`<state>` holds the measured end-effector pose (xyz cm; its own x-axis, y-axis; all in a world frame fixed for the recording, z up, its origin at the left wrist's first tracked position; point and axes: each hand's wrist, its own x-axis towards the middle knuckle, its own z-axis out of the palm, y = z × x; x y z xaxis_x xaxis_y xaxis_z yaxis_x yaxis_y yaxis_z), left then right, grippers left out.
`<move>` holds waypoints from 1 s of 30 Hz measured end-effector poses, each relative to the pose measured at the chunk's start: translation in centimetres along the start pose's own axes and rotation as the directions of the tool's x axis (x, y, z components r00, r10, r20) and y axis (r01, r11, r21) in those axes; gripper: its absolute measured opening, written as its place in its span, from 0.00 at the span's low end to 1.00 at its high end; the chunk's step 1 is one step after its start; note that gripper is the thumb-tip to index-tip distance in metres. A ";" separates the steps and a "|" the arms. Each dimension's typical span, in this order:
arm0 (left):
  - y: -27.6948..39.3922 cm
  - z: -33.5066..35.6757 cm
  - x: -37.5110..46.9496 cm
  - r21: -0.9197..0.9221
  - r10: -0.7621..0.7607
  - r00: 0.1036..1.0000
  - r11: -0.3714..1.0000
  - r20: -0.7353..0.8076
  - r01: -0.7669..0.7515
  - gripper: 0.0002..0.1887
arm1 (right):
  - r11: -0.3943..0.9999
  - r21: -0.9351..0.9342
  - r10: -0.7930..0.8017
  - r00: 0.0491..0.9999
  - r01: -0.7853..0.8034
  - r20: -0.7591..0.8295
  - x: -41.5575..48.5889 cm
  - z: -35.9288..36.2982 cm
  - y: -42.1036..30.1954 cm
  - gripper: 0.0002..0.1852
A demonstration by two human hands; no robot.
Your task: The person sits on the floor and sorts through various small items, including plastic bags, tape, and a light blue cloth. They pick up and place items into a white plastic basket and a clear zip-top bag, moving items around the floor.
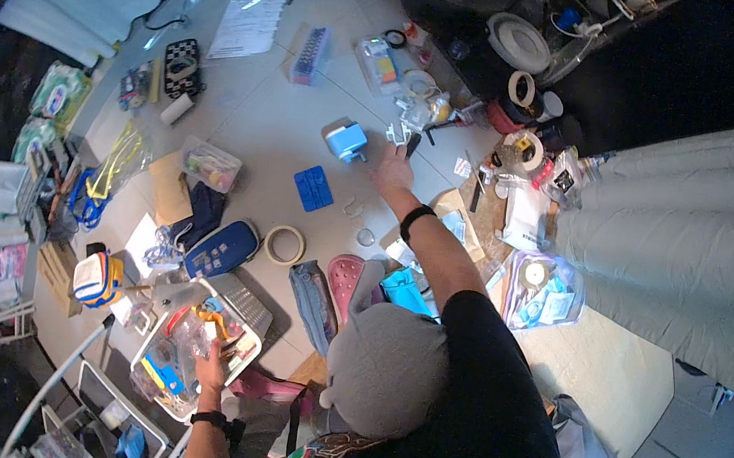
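My right hand [394, 171] reaches far out over the tiled floor [264, 111]. Its fingertips are beside a small black piece [413, 143] and a white plastic clip-like part [396, 134]; whether they grip either is unclear. Just left of that hand sits a light-blue and white device [346, 141], with a blue flat square [313, 188] nearer to me. My left hand [210, 367] is down in a white plastic basket [182, 410], its fingers on a clear plastic bag [191, 339]. Around it in the basket are an orange item [224, 321] and a blue and yellow item [161, 376].
A masking tape roll [284, 245], a navy zip case [223, 249] and a denim pouch [313, 305] lie between my hands. A pink clog [343, 278] and a grey soft rounded thing [386, 370] are close to me. Tapes and packets line the right; a metal rack [124, 406] stands lower left.
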<state>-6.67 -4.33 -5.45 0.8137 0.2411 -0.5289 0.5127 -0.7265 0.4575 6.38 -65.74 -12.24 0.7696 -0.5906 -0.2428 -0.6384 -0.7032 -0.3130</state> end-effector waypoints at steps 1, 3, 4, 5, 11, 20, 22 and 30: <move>0.2 0.1 0.2 -0.055 -0.004 1.000 0.998 0.003 0.004 0.53 | 0.996 0.015 0.084 0.991 -0.083 -0.103 0.2 -0.1 0.2 0.43; 0.1 0.1 0.4 -0.160 -0.044 0.999 0.986 0.011 0.045 0.49 | 0.972 0.081 0.234 0.949 -0.222 -0.213 1.2 -0.5 1.4 0.42; 0.1 0.2 0.7 -0.373 -0.006 0.995 0.927 0.103 0.045 0.42 | 0.933 0.161 0.349 0.918 -0.322 -0.188 2.1 -0.7 2.1 0.42; 0.0 0.3 0.8 -0.471 0.003 0.986 0.879 0.167 0.077 0.40 | 0.921 0.165 0.373 0.921 -0.352 -0.114 2.7 -0.7 3.0 0.41; -1.1 2.1 0.8 -0.551 0.054 0.967 0.829 0.248 0.095 0.32 | 0.931 0.163 0.318 0.946 -0.325 0.068 4.5 1.8 6.8 0.27; 2.0 2.0 -0.6 -0.448 0.021 0.968 0.889 0.251 0.097 0.32 | -0.204 0.929 -0.102 0.950 -0.310 0.295 -3.1 -0.5 9.6 0.12; 2.2 2.2 -0.6 -0.547 0.002 0.958 0.822 0.287 0.161 0.33 | 0.334 0.907 0.139 0.965 -0.257 0.222 -2.3 -1.1 9.8 0.12; 0.0 2.8 3.2 -0.472 -0.002 0.916 0.856 0.401 0.208 0.36 | 0.960 0.106 0.276 0.946 -0.260 -0.170 5.1 -1.9 10.6 0.19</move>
<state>-4.83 -5.35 -9.10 0.6347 -0.0357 -0.7719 0.7380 -0.2681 0.6192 3.51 -76.92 -15.03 0.5499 -0.8198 -0.1600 -0.8115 -0.4790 -0.3346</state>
